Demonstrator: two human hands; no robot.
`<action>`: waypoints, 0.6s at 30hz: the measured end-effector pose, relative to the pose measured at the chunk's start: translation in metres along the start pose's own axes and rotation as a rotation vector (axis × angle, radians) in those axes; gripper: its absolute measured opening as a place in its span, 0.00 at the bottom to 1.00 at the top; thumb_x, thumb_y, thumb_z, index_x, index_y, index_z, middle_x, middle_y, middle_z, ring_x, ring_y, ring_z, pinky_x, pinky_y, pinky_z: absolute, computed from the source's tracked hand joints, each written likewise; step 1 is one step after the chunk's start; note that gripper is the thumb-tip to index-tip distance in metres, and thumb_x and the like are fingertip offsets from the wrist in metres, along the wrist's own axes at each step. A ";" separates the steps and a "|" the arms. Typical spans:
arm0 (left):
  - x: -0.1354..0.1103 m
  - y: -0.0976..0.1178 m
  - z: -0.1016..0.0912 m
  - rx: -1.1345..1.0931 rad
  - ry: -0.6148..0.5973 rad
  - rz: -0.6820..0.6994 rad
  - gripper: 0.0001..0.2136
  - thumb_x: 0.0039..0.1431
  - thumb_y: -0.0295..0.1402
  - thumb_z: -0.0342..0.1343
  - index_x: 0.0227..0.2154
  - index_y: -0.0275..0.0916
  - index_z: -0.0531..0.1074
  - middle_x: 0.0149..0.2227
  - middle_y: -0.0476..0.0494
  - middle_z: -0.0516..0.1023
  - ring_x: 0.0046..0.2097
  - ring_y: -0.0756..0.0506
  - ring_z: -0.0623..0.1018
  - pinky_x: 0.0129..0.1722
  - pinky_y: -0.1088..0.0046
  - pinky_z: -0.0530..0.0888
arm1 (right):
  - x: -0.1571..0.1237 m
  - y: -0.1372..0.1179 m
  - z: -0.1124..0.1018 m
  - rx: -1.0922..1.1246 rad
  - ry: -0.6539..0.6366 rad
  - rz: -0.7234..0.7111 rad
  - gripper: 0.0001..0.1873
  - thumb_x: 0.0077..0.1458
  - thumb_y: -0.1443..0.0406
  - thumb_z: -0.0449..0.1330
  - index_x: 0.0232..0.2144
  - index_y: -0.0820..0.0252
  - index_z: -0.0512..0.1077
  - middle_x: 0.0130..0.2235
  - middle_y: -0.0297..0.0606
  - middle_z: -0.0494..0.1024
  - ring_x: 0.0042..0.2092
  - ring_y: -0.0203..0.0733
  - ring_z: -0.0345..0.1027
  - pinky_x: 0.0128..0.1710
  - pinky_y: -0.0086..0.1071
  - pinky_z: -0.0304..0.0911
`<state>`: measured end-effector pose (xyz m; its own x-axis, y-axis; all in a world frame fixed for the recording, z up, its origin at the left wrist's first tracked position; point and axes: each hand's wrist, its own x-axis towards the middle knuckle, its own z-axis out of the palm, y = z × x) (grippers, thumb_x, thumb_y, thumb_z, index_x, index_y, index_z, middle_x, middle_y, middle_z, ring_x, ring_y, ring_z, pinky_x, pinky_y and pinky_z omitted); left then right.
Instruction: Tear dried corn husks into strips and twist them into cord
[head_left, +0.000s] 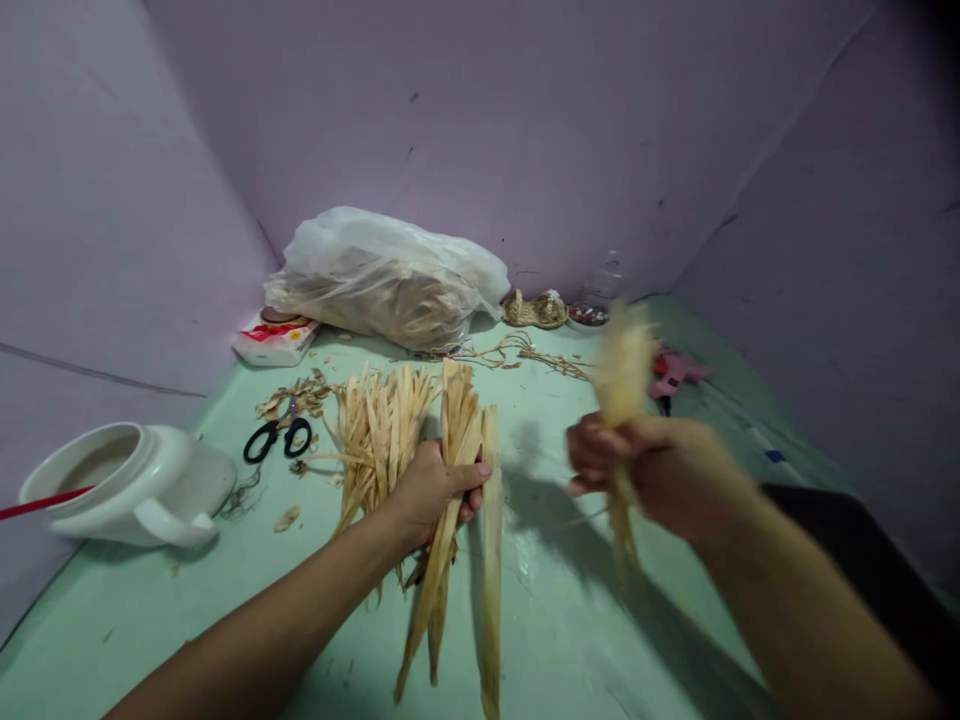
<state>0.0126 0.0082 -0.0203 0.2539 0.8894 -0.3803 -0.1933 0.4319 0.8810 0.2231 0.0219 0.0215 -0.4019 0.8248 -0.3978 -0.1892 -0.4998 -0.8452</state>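
Note:
My left hand [436,488] is closed around a bunch of long dried husk strips [457,430] that rests on the pale green floor [570,620]. A loose pile of more strips [379,425] lies just left of that hand. One single strip [491,560] lies beside the gripped bunch. My right hand [645,470] is raised above the floor, fingers wrapped round a small blurred tuft of husk [622,365] that sticks up and trails below the fist.
Black-handled scissors [279,436] lie left of the pile. A white plastic jug [127,485] lies on its side at far left. A clear bag of husks [390,280] sits in the corner, with a woven piece [536,310] and a pink glue gun [675,372] to the right.

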 end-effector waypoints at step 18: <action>-0.002 -0.001 0.005 0.219 0.012 0.013 0.16 0.40 0.42 0.61 0.21 0.35 0.64 0.12 0.54 0.63 0.12 0.56 0.60 0.11 0.81 0.57 | 0.026 0.054 0.049 -0.152 0.017 -0.133 0.05 0.43 0.66 0.59 0.21 0.65 0.72 0.17 0.34 0.68 0.20 0.31 0.57 0.20 0.26 0.51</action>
<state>0.0175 0.0046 -0.0191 0.2412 0.8967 -0.3710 0.0142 0.3790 0.9253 0.1587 0.0036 -0.0172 -0.3665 0.8860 -0.2841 -0.1020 -0.3417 -0.9342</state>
